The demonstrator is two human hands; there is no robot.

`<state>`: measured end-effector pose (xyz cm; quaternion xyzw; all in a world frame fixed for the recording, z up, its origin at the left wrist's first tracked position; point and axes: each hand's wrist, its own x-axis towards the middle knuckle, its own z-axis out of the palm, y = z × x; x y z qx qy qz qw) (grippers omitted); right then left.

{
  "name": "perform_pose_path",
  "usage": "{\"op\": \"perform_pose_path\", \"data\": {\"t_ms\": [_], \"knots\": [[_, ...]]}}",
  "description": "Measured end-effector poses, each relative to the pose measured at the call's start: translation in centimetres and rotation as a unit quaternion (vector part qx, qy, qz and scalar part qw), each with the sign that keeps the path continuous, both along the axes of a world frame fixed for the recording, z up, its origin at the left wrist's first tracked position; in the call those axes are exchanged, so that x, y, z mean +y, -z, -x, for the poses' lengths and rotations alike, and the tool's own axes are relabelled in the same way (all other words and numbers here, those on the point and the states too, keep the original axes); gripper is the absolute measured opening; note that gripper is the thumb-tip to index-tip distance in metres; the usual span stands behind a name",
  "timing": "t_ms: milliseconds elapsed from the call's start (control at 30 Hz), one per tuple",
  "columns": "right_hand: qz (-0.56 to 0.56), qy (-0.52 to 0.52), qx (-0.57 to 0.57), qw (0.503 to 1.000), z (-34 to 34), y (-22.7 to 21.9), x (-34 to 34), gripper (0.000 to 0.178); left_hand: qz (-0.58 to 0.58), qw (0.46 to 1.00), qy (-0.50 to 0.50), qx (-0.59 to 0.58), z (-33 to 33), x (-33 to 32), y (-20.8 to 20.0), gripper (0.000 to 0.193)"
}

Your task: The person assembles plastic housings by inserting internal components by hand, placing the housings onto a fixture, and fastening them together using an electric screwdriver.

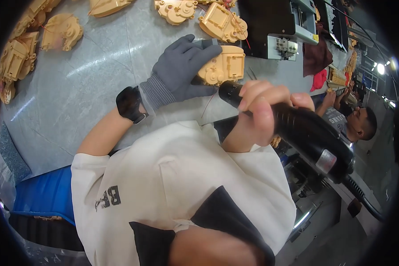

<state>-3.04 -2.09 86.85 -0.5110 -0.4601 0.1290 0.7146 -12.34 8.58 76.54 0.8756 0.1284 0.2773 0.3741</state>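
A tan-yellow plastic gear housing (228,64) lies on the grey tabletop in front of me, its ribs and round bosses facing up. My left hand (179,66), in a grey knit glove, grips it from the left, fingers over its far edge and thumb stretched along the near side. Bare fingers of my right hand (266,104) wrap round a black electric screwdriver (312,131) with a cord at its rear end. The screwdriver's nose points left, close to the housing's near edge. I cannot make out whether its bit touches the housing. A thin red wire hangs below the housing.
More tan housings (62,32) are piled at the far left, and several others (224,22) lie beyond my hands. A black and metal fixture (272,33) stands at the far right. A blue bin (46,190) is at lower left. Another person (357,124) works at the right.
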Motion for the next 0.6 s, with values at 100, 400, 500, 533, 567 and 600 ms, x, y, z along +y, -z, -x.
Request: {"op": "perform_pose_path", "data": {"t_ms": [100,400,500,533,567,600], "knots": [[-0.014,0.003,-0.001,1.0,0.03,0.05,0.13,0.051,-0.008,1.0,-0.005,-0.017,-0.06,-0.08,0.19,0.074],[0.014,-0.019,0.001,1.0,-0.01,0.09,-0.03,0.048,-0.015,1.0,-0.006,-0.014,-0.03,-0.1,0.03,0.073],[0.027,-0.019,0.001,0.999,0.0,0.16,-0.04,0.047,-0.021,1.0,-0.01,-0.014,-0.13,-0.1,0.19,0.073],[0.033,-0.013,0.0,0.999,0.0,0.22,-0.02,0.048,-0.019,1.0,-0.008,-0.02,-0.23,-0.05,0.18,0.073],[0.035,-0.014,0.001,0.999,0.04,0.19,0.03,0.048,-0.018,1.0,-0.007,-0.025,-0.17,-0.06,0.17,0.073],[0.05,-0.016,-0.007,0.999,0.02,0.17,0.17,0.048,-0.016,1.0,-0.009,-0.024,-0.09,-0.05,0.22,0.073]]}}
